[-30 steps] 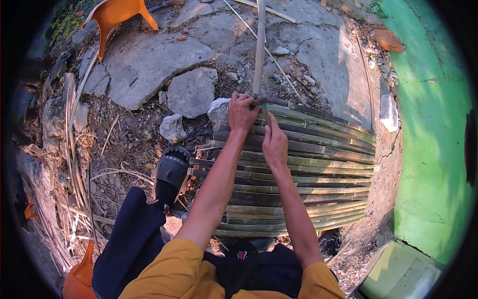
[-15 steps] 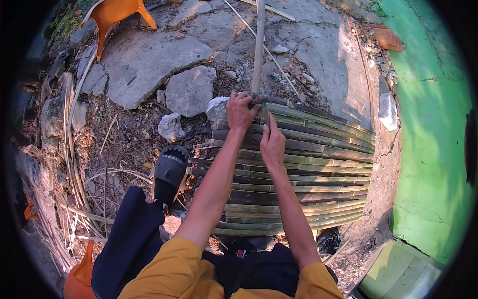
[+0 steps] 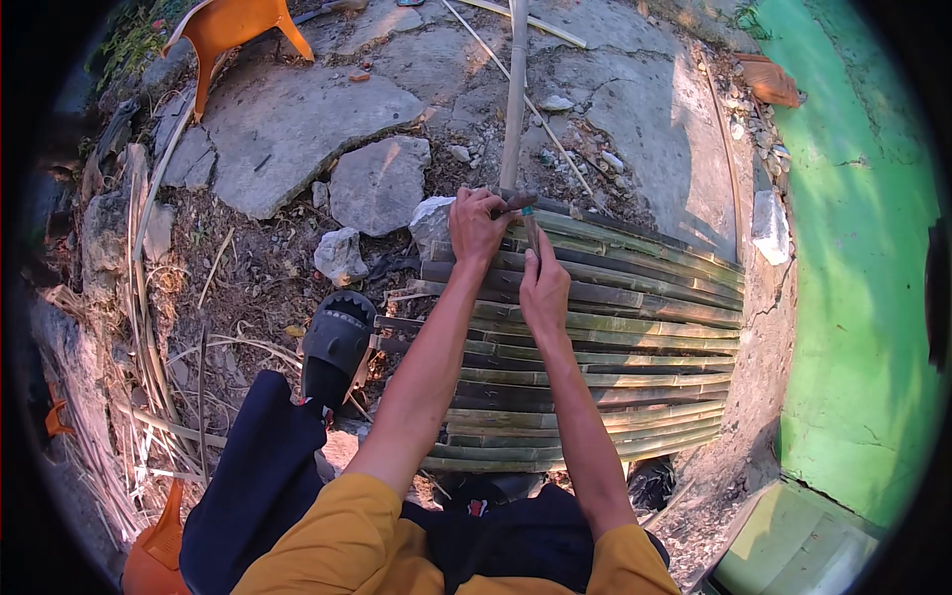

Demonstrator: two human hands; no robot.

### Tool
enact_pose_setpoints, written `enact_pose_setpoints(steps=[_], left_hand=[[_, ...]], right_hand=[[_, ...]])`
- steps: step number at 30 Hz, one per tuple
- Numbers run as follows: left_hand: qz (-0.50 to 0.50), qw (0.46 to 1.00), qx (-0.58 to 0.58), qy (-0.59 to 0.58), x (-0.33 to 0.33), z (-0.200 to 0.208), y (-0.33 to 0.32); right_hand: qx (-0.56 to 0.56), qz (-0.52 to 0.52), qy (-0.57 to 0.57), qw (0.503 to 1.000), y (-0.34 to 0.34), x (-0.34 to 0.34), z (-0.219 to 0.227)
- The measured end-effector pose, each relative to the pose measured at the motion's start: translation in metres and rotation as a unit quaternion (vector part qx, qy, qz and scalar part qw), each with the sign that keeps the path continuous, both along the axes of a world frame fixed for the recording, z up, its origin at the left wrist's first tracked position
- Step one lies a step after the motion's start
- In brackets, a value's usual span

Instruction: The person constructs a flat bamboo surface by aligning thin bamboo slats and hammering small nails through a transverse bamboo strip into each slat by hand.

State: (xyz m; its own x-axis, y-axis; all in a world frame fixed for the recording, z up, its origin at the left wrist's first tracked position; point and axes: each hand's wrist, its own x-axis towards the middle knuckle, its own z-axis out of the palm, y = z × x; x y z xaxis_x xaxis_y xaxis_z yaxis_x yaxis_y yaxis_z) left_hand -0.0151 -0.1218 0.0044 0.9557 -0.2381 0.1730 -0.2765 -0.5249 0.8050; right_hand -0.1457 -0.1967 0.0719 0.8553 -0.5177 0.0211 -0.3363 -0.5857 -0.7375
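A panel of split bamboo slats (image 3: 635,322), green and dark brown, lies in front of me with its slats running left to right. My right hand (image 3: 544,293) is closed around the handle of a hammer (image 3: 531,230), whose dark head is over the far left end of the panel. Right beside that head, my left hand (image 3: 478,228) pinches at the far slat's end; what its fingertips hold is too small and hidden to make out. A long bamboo pole (image 3: 515,99) reaches away from me, its near end by the left fingers.
An orange plastic chair (image 3: 223,35) stands at the far left. Broken concrete slabs (image 3: 379,181) and a white stone (image 3: 340,255) lie left of the panel. My booted foot (image 3: 339,337) is beside its left edge. Bamboo strips (image 3: 149,337) litter the left; a green surface (image 3: 843,297) runs along the right.
The hammer head has shifted very slightly to the right beside my left fingers. Both hands keep nearly the same place and grip.
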Motion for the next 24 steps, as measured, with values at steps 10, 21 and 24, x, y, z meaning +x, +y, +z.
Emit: enact_pose_setpoints(steps=[10, 21, 24], left_hand=[[-0.003, 0.999, 0.039, 0.01, 0.001, -0.004, -0.002], [0.006, 0.999, 0.018, -0.04, 0.004, -0.014, 0.002], [0.001, 0.999, 0.009, -0.042, -0.002, -0.008, -0.004]], right_hand=[[-0.042, 0.032, 0.018, 0.998, -0.006, -0.001, 0.002], [-0.058, 0.014, 0.089, 0.994, 0.0, 0.001, 0.006], [-0.038, -0.005, 0.032, 0.999, -0.001, -0.01, 0.005]])
